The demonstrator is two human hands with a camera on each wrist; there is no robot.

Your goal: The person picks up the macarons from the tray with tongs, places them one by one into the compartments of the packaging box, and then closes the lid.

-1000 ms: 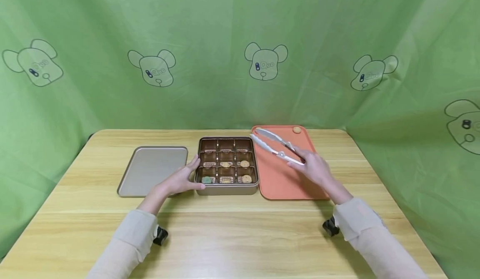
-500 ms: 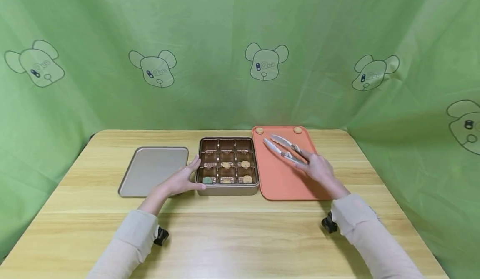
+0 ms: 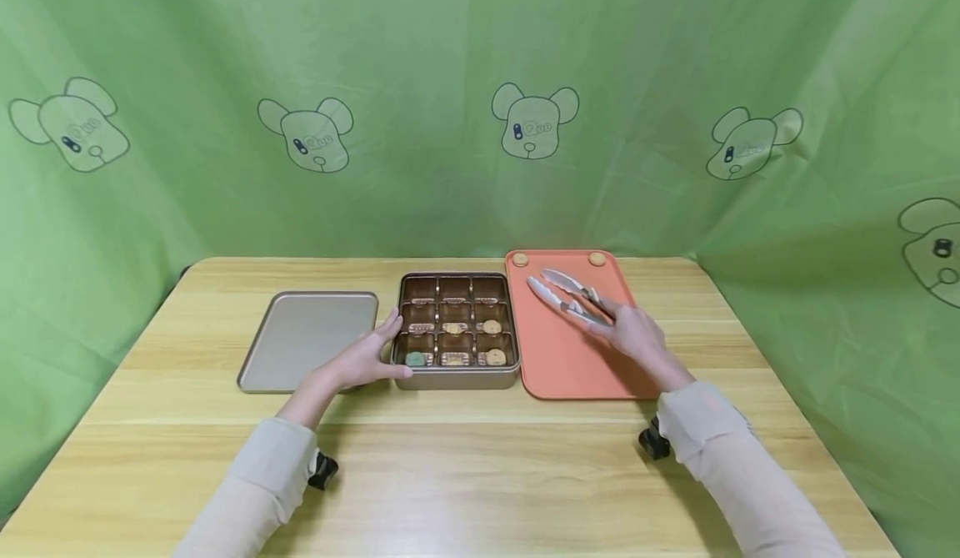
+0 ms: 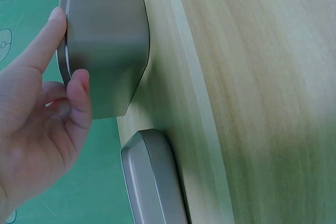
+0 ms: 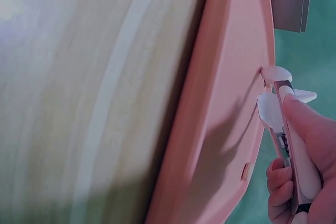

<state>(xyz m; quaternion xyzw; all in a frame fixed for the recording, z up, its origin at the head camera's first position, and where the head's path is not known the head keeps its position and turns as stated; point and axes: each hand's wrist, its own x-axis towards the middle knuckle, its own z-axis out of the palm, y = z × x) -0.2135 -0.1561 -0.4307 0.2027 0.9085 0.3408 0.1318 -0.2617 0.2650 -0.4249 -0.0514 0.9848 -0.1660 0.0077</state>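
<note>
A bronze-coloured tin with a divided brown plastic insert stands mid-table. Cookies lie in several compartments: a green one front left, a tan one front right, others in the front-middle, centre and right-middle ones. My left hand touches the tin's near left corner, thumb along the front rim and fingers at the left side. My right hand holds tongs, their ends apart over the orange tray. Nothing shows between them. Two cookies lie on this tray: one far left, one far right.
Left of the tin lies a flat bronze lid. The orange tray sits close against the tin's right side. A green curtain with printed bear heads hangs behind the wooden table.
My right hand has drawn the tongs right and back from the tray's far left corner, uncovering the cookie there. In the last half second they barely moved. My left hand stays put.
</note>
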